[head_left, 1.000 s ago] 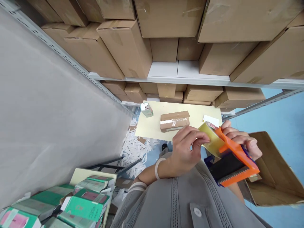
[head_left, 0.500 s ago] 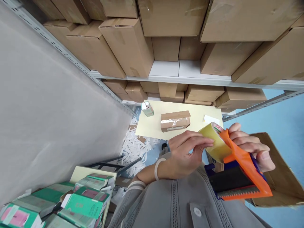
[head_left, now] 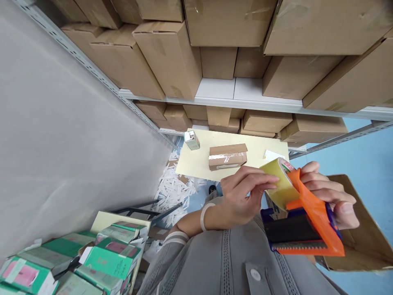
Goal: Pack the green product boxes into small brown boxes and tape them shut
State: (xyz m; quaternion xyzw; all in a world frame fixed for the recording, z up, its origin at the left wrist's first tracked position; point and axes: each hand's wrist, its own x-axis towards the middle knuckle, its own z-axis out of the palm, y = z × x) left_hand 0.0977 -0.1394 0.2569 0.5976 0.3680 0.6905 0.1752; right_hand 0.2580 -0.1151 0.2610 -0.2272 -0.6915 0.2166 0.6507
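Note:
An orange and dark blue tape dispenser (head_left: 319, 221) with a toothed cutting edge is gripped in my right hand (head_left: 333, 196), its fingers wrapped around the far side. A roll of yellowish tape (head_left: 279, 184) is mounted on it. My left hand (head_left: 242, 194) has its fingertips pressed together against the roll's surface; whether they pinch a tape end is too small to see. Beyond my hands, a small brown carton (head_left: 227, 156) with shiny clear tape along its side lies on the cream table (head_left: 196, 162).
A small green and white box (head_left: 192, 140) and a white card (head_left: 273, 155) are on the table. An open cardboard box (head_left: 362, 229) stands at right. Green boxes (head_left: 110, 256) are piled lower left. Shelves (head_left: 215, 88) of cartons rise ahead; paper strips (head_left: 175, 192) litter the floor.
The tape dispenser has tilted slightly, its toothed end swinging a little left and up. My right hand has shifted slightly right, while my left fingertips stay at the tape roll.

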